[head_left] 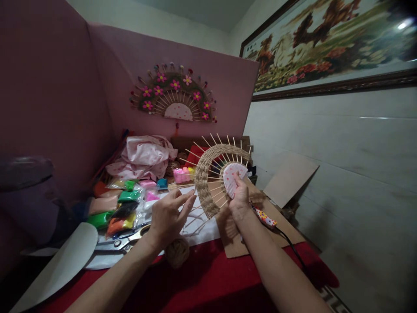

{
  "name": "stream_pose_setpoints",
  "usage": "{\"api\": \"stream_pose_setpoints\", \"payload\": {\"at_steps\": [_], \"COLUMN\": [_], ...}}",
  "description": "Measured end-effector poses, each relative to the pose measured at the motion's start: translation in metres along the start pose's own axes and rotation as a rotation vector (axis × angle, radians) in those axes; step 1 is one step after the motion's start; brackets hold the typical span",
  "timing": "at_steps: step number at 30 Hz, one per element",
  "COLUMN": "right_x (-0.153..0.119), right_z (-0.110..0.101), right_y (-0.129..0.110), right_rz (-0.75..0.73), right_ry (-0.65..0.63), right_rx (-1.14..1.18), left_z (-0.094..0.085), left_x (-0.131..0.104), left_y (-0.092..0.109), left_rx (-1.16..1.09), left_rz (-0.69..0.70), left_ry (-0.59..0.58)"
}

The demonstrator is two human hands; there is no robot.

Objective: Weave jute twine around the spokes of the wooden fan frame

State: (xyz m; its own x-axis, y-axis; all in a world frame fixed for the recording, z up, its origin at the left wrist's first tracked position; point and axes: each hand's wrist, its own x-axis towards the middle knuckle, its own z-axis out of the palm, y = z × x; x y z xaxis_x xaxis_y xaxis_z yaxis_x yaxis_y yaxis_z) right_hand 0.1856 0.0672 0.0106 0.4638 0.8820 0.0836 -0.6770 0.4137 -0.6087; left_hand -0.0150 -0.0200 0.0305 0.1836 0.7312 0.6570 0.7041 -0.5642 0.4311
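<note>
My right hand [240, 198] grips a half-finished fan by its half-round base [233, 177], padded in white cloth with pink-red dots; the thumb presses on the cloth. Thin wooden sticks radiate from this base. A wide band of brown twine [202, 182] is woven through them, and bare stick tips stick out beyond it. Close to the fan's lower left edge is my left hand [169, 216], thumb and forefinger stretched out and apart, the other fingers curled. Whether it touches a stick or strand is unclear. Below it a ball of brown twine [177, 252] lies on the red cloth.
Large scissors [122, 244] and packets of coloured clay [128, 196] lie at left. A corded tool with a flower-patterned handle [264, 216] rests on a cardboard sheet [289, 232]. Behind are crumpled pink cloth [143, 154] and a flower-decorated fan [176, 84] on the pink panel.
</note>
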Motion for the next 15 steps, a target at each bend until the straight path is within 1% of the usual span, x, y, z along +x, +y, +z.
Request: {"api": "stream_pose_setpoints", "payload": {"at_steps": [3, 5, 7, 9, 12, 15], "right_x": [-0.004, -0.006, -0.008, -0.009, -0.009, -0.009], "right_z": [0.005, 0.008, 0.01, 0.01, 0.01, 0.009], "right_y": [-0.004, -0.006, -0.008, -0.009, -0.009, -0.008], "right_rz": [0.121, 0.121, 0.108, 0.107, 0.11, 0.107], "right_ry": [0.07, 0.088, 0.105, 0.11, 0.115, 0.125], "right_rx": [0.098, 0.114, 0.108, 0.098, 0.087, 0.085], "left_z": [0.001, 0.003, 0.005, 0.006, 0.004, 0.0], "left_x": [0.003, 0.005, 0.006, 0.006, 0.005, 0.004], "left_y": [0.002, 0.0, -0.002, -0.003, 0.001, 0.007], "left_rx": [-0.365, -0.606, -0.768, -0.832, -0.817, -0.828], "left_rz": [-0.152, -0.299, -0.415, -0.47, -0.509, -0.546], "left_ry": [-0.023, -0.053, -0.099, -0.128, -0.155, -0.221]}}
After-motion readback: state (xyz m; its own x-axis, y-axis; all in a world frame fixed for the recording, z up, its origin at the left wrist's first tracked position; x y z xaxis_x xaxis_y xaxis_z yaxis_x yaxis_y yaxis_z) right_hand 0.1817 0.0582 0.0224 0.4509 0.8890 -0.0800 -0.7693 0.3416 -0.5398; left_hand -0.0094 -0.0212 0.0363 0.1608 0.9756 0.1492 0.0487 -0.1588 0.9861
